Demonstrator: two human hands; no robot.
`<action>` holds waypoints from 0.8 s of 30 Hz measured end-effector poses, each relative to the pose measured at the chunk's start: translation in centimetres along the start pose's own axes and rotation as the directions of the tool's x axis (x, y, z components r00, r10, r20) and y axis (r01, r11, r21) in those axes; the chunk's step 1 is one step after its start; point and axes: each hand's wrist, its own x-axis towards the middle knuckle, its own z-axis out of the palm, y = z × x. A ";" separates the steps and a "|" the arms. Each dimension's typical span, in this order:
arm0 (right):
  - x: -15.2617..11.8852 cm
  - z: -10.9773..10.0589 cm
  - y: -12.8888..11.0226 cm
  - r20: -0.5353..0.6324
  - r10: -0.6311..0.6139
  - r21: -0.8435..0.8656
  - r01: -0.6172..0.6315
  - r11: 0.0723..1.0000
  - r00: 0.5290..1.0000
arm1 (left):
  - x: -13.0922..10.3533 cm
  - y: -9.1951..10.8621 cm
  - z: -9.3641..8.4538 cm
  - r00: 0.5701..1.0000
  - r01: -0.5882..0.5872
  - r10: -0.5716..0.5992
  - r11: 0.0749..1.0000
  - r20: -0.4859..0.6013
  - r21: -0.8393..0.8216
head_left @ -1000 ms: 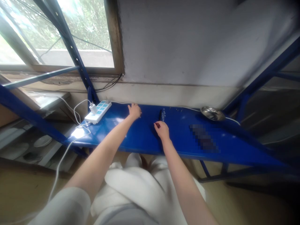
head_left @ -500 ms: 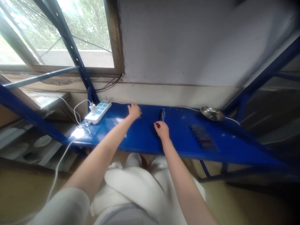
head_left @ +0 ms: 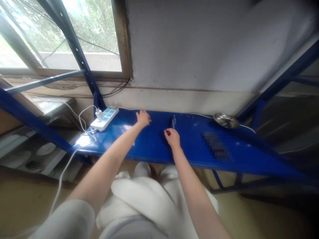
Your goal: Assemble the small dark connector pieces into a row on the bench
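Observation:
My left hand (head_left: 144, 119) rests near the back edge of the blue table (head_left: 154, 147), its fingers apart and nothing visible in it. Closer to the front, my right hand (head_left: 172, 136) is closed, thumb and fingers curled together; whatever it may hold is too small to make out. Just beyond the right hand lie a dark slim object (head_left: 170, 122) and a cluster of small clear bluish pieces (head_left: 174, 121). A few tiny bits (head_left: 190, 117) are scattered farther back to the right.
On the left is a white power strip (head_left: 104, 119) with a plugged-in charger and cable. A shiny metal bowl (head_left: 226, 120) sits at the back right, and a blurred dark flat object (head_left: 216, 146) lies before it. Blue frame posts rise at both sides.

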 end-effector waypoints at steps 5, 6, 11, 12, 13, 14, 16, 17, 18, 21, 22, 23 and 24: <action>0.0 0.3 0.4 -0.018 -0.006 -0.001 0.006 1.000 1.000 | -0.1 0.0 0.0 1.000 0.001 -0.001 1.000 0.003 0.000; 0.0 0.4 0.4 -0.021 -0.006 -0.003 0.006 1.000 1.000 | -0.1 0.0 0.0 1.000 0.000 0.000 1.000 0.004 0.002; 0.1 0.3 0.3 -0.027 -0.004 -0.008 0.004 1.000 1.000 | -0.3 0.0 -0.1 1.000 0.002 -0.002 1.000 0.015 0.010; 0.1 0.2 0.2 -0.025 0.000 -0.007 0.000 1.000 1.000 | -0.3 0.0 0.0 1.000 0.001 -0.001 1.000 0.014 0.010; 0.1 0.2 0.2 -0.026 0.004 -0.006 -0.004 1.000 1.000 | -0.2 -0.1 0.0 1.000 0.000 0.000 1.000 0.015 0.011; 0.1 0.2 0.2 -0.029 0.006 -0.007 -0.006 1.000 1.000 | -0.2 -0.1 0.1 1.000 -0.001 0.001 1.000 0.017 0.012; 0.0 0.2 0.3 -0.043 0.003 -0.015 -0.004 1.000 0.999 | -0.2 -0.2 0.1 1.000 -0.003 0.003 1.000 0.014 0.009; 0.0 0.3 0.3 -0.054 0.006 -0.020 -0.007 1.000 0.999 | -0.2 -0.1 0.1 1.000 -0.003 0.003 1.000 0.005 0.007; 0.0 0.3 0.4 -0.073 0.018 -0.024 -0.020 1.000 0.997 | -0.3 0.1 0.1 1.000 -0.004 0.004 1.000 -0.012 0.003; -0.1 0.3 0.6 -0.174 0.110 -0.042 -0.119 0.992 0.979 | -1.0 1.5 -0.1 0.993 -0.058 0.057 0.998 -0.103 -0.005; -0.1 0.3 0.7 -0.210 0.143 -0.048 -0.156 0.987 0.967 | -1.4 2.1 -0.1 0.985 -0.107 0.105 0.994 -0.135 -0.003; -0.1 0.3 0.8 -0.239 0.169 -0.054 -0.186 0.981 0.956 | -1.8 2.8 0.0 0.971 -0.178 0.176 0.984 -0.162 0.003; 0.0 0.3 0.8 -0.260 0.185 -0.062 -0.208 0.976 0.948 | -2.3 3.5 0.1 0.950 -0.263 0.261 0.965 -0.172 0.014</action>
